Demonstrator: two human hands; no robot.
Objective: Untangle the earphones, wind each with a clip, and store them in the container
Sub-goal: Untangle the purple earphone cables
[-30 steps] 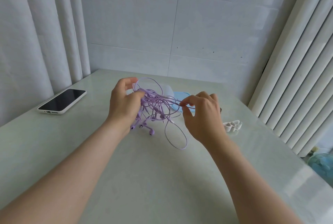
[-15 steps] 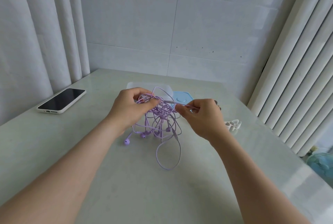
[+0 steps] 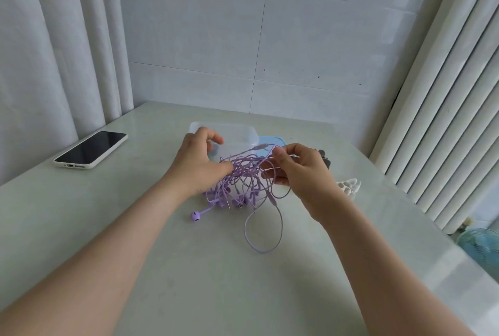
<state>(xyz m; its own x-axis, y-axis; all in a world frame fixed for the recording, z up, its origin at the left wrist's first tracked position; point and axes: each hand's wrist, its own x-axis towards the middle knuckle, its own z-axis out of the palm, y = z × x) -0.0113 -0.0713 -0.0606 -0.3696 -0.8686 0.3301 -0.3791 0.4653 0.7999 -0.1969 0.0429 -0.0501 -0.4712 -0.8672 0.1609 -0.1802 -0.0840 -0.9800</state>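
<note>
A tiled grey-white wall closes the far side of the room, with pale curtains hanging at the left and ribbed vertical blinds at the right. A pale, glossy stone-look table fills the lower part of the view. Part of a blue fan shows past its right edge. A phone in a white case lies face up near the left edge, screen dark. A clear plastic container stands open at the far middle of the table, with a blue lid just beside it on the right.

The purple earphones form one tangle in front of the container, partly lifted off the table, its long axis running left to right between the two hands. The left hand grips the tangle's left side, fingers curled and thumb pressed into the cords. The right hand pinches a strand between thumb and forefinger at the upper right; from that pinch a straight plug end points left over the container. A long loop trails from the tangle toward the person and lies on the table. White clips sit right of the right hand. One earbud rests at the near left, stem pointing back to the tangle.
</note>
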